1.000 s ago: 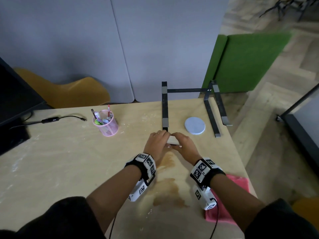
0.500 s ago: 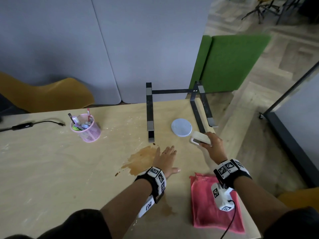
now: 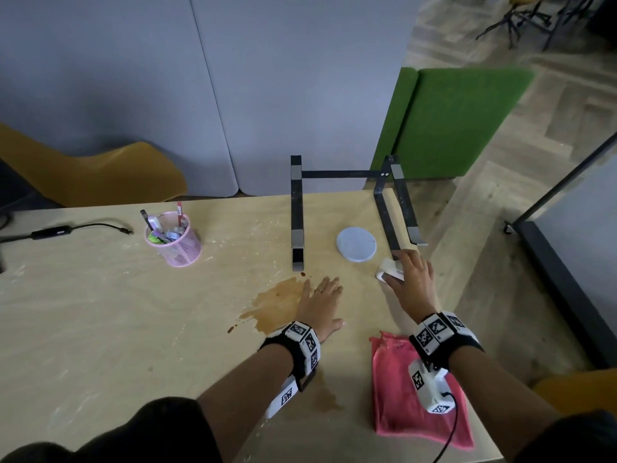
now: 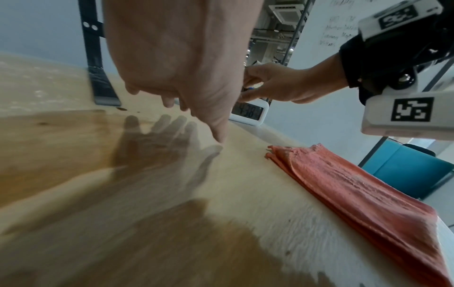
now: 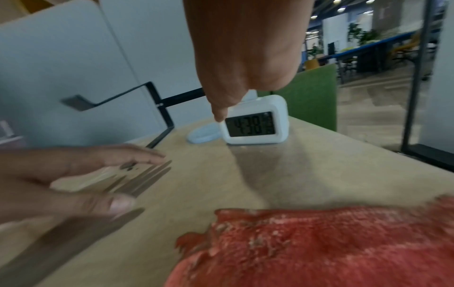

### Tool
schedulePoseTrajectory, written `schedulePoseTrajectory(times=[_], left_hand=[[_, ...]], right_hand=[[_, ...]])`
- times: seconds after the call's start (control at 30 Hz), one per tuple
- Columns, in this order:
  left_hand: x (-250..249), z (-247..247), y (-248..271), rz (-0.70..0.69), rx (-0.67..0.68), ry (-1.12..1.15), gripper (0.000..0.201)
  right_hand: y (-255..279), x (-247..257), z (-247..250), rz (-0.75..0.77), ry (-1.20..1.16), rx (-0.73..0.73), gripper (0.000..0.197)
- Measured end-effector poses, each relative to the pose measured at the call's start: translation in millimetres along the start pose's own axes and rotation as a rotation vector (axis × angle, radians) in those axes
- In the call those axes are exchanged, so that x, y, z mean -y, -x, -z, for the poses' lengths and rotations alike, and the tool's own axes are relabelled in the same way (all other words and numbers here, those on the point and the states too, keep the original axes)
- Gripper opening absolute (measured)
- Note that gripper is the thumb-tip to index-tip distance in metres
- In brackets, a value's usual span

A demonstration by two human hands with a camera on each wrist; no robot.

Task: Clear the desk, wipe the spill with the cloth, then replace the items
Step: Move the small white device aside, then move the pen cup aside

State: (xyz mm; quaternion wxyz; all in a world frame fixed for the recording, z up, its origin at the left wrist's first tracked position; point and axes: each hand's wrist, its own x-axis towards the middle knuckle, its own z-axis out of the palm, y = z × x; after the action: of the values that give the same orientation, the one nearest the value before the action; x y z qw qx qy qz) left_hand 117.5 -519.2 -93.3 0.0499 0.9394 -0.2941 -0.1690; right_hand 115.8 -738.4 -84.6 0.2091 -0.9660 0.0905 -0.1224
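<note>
A brown spill (image 3: 277, 304) spreads across the middle of the wooden desk (image 3: 100, 312). My left hand (image 3: 325, 295) hovers flat just above the desk at the spill's right edge, fingers straight and spread, holding nothing. My right hand (image 3: 399, 267) grips a small white digital clock (image 3: 387, 275) from above. The clock (image 5: 255, 126) stands upright on the desk by the right leg of the black laptop stand (image 3: 296, 208). My thumb sits at its upper front corner. A folded pink cloth (image 3: 410, 396) lies under my right wrist near the front right corner.
A round pale blue coaster (image 3: 356, 243) lies between the stand's legs. A pink mesh pen cup (image 3: 175, 243) stands at the back left, with a black cable (image 3: 66, 228) beyond it. The desk's right edge runs close to the clock and the cloth.
A second ago both hands held the clock mid-desk. The right hand carried it right and now has it standing by the stand's right leg. The left hand let go and opened over the spill.
</note>
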Motion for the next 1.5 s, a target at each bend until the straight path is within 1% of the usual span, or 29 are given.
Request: schedulePoseTrajectory(times=[0.07, 0.13, 0.17, 0.27, 0.33, 0.37, 0.43, 0.5, 0.57, 0.6, 0.67, 0.73, 0.77, 0.83, 0.9, 0.93, 1.03, 1.1, 1.13, 1.23, 1.3, 1.37, 1.43, 1.47, 1.5], left_hand=[[8.4, 2.4, 6.9, 0.019, -0.069, 0.038, 0.065], [21.2, 6.0, 16.4, 0.055, -0.142, 0.077, 0.059], [29.5, 7.7, 21.8, 0.081, -0.181, 0.106, 0.055], [63.1, 13.2, 42.2, 0.189, -0.297, 0.212, 0.045], [91.4, 16.9, 57.9, 0.303, -0.362, 0.271, 0.038], [106.7, 19.8, 66.4, 0.387, -0.388, 0.305, 0.037], [134.3, 25.5, 79.7, 0.592, -0.441, 0.385, 0.037], [161.1, 34.2, 88.9, 0.796, -0.457, 0.442, 0.048], [184.9, 45.2, 92.9, 0.965, -0.454, 0.480, 0.068], [195.8, 51.9, 93.3, 1.023, -0.474, 0.517, 0.078], [214.6, 63.5, 90.2, 1.077, -0.547, 0.607, 0.095], [230.2, 73.5, 84.0, 1.090, -0.632, 0.679, 0.108], [237.6, 77.8, 80.2, 1.091, -0.671, 0.713, 0.111], [251.9, 83.2, 72.7, 1.056, -0.725, 0.791, 0.111], [262.6, 84.2, 65.0, 0.981, -0.781, 0.840, 0.104], [265.7, 83.8, 62.9, 0.947, -0.820, 0.849, 0.098], [268.5, 82.3, 59.6, 0.879, -0.917, 0.901, 0.082], [267.7, 82.4, 61.3, 0.844, -0.936, 0.922, 0.076], [267.3, 82.9, 63.4, 0.826, -0.938, 0.925, 0.074], [259.7, 91.4, 71.4, 0.763, -0.938, 0.938, 0.066], [251.6, 99.9, 76.8, 0.676, -0.958, 0.966, 0.058], [242.7, 108.7, 82.8, 0.588, -0.958, 0.958, 0.058], [230.5, 116.8, 88.2, 0.530, -0.919, 0.937, 0.062], [222.6, 120.9, 91.6, 0.504, -0.893, 0.931, 0.063], [213.6, 124.7, 95.1, 0.474, -0.871, 0.929, 0.064]], right_hand=[[1.3, 18.1, -3.6, 0.113, 0.025, -0.017, 0.042], [3.6, 35.5, -13.8, 0.198, 0.005, 0.023, 0.040], [5.4, 43.4, -19.5, 0.211, 0.000, 0.090, 0.042], [16.0, 57.9, -42.0, 0.200, 0.039, 0.356, 0.051], [25.8, 66.1, -54.1, 0.209, 0.081, 0.463, 0.054], [30.5, 71.1, -59.3, 0.210, 0.091, 0.498, 0.055], [37.6, 77.0, -63.8, 0.178, 0.082, 0.524, 0.055], [40.5, 80.2, -67.4, 0.140, 0.058, 0.502, 0.053], [41.0, 80.4, -70.0, 0.127, 0.049, 0.480, 0.052], [40.2, 80.5, -71.6, 0.128, 0.051, 0.470, 0.052], [39.3, 77.6, -75.2, 0.139, 0.062, 0.449, 0.050], [39.0, 74.1, -77.9, 0.150, 0.052, 0.412, 0.048], [39.0, 73.4, -78.7, 0.152, 0.041, 0.389, 0.049], [39.1, 73.4, -80.2, 0.149, 0.027, 0.360, 0.059], [37.5, 72.4, -81.9, 0.137, 0.021, 0.354, 0.069], [37.2, 73.0, -81.4, 0.130, 0.016, 0.357, 0.069], [34.2, 74.4, -76.8, 0.121, -0.027, 0.374, 0.056], [30.2, 77.0, -69.7, 0.118, -0.082, 0.382, 0.050], [27.8, 79.6, -65.1, 0.111, -0.117, 0.363, 0.043], [20.0, 95.6, -49.6, 0.134, -0.211, 0.168, 0.026], [17.3, 116.1, -35.9, 0.220, -0.212, 0.076, 0.022], [17.0, 144.9, -23.9, 0.355, -0.215, 0.079, 0.021], [15.4, 176.3, -19.0, 0.424, -0.254, 0.127, 0.016], [14.8, 191.4, -19.3, 0.428, -0.289, 0.181, 0.020], [14.0, 206.3, -19.7, 0.426, -0.327, 0.236, 0.034]])
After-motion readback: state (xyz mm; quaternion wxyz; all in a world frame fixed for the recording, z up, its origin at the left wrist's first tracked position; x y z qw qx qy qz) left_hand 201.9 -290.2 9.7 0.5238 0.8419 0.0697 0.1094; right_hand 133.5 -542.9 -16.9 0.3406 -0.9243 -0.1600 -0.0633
